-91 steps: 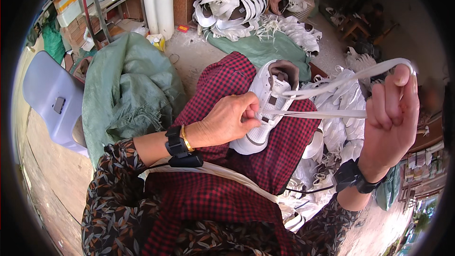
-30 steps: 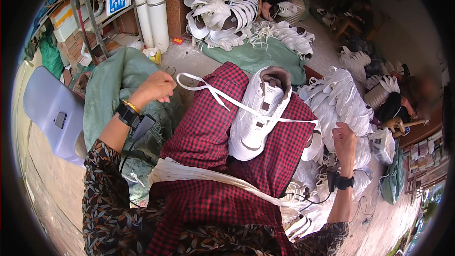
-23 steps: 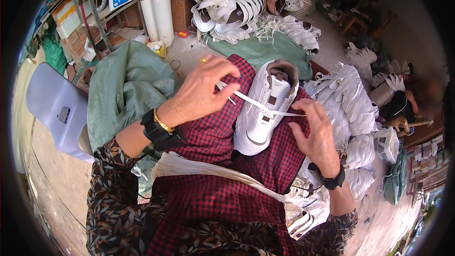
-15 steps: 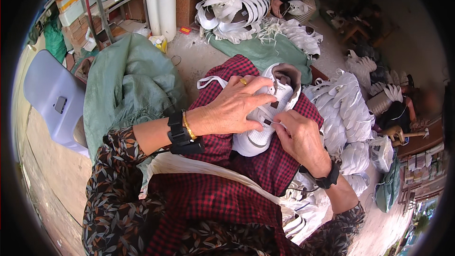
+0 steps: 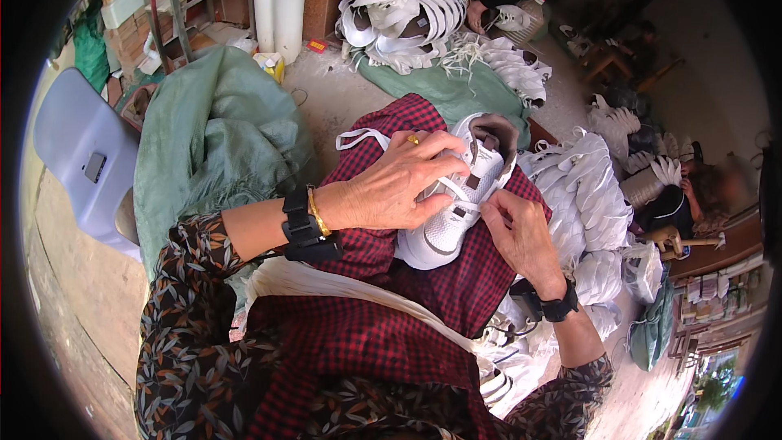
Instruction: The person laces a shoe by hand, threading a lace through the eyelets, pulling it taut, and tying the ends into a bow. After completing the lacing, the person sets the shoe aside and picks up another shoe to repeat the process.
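Note:
A white sneaker (image 5: 429,243) with a grey-brown lining lies tilted on the red-and-black checked cloth over my lap, its toe toward me. My left hand (image 5: 399,183) grips its left side, with bent fingers and thumb reaching over the lacing area. A flat white shoelace (image 5: 463,205) crosses the lower tongue. At the shoe's right edge, my right hand (image 5: 525,236) has thumb and forefinger pinched together at the lace's end; the fingertips partly hide it. Another loop of white lace (image 5: 358,138) sticks out beyond my left hand.
A green sack (image 5: 220,138) and a grey-blue plastic chair (image 5: 85,155) stand on the left. Stacked white shoe uppers (image 5: 399,8) are at the back, and more uppers (image 5: 578,195) are heaped on the right. Other people sit working at the back and far right.
My right hand has moved slightly right, from over the lacing to the shoe's edge. The lace across the tongue shows more plainly. My left hand keeps its place on the shoe.

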